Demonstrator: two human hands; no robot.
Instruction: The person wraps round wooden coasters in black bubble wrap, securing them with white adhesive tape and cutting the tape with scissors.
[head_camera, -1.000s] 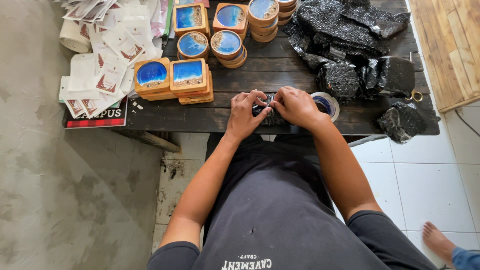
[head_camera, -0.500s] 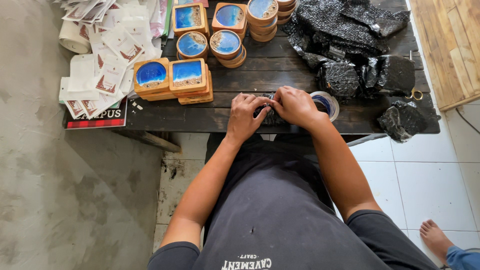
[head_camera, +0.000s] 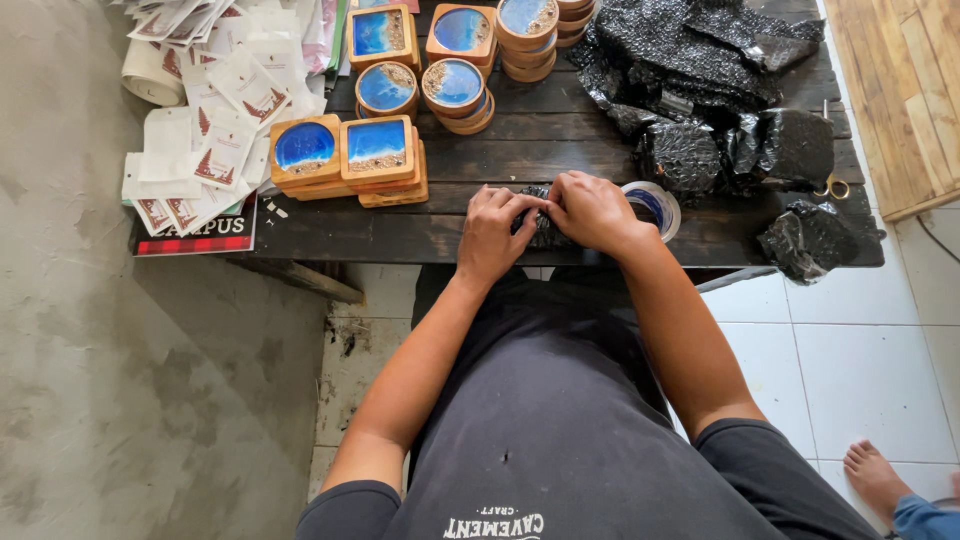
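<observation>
Both my hands rest on a small parcel wrapped in black bubble wrap (head_camera: 541, 228) at the near edge of the dark wooden table (head_camera: 420, 235). My left hand (head_camera: 493, 232) presses on its left side, fingers curled over the top. My right hand (head_camera: 590, 210) covers its right side, so most of the parcel is hidden. A roll of clear tape (head_camera: 655, 205) lies just right of my right hand.
Stacks of wooden coasters with blue resin tops (head_camera: 345, 155) sit left of my hands, with round ones (head_camera: 452, 88) further back. Black bubble-wrapped parcels (head_camera: 720, 110) pile at the right, with scissors (head_camera: 832, 186). White paper packets (head_camera: 215, 120) cover the left end. Another person's bare foot (head_camera: 880, 478) shows at lower right.
My hands have stayed on the black parcel, with the fingers shifting slightly closer together over its top. Nothing else on the table has moved.
</observation>
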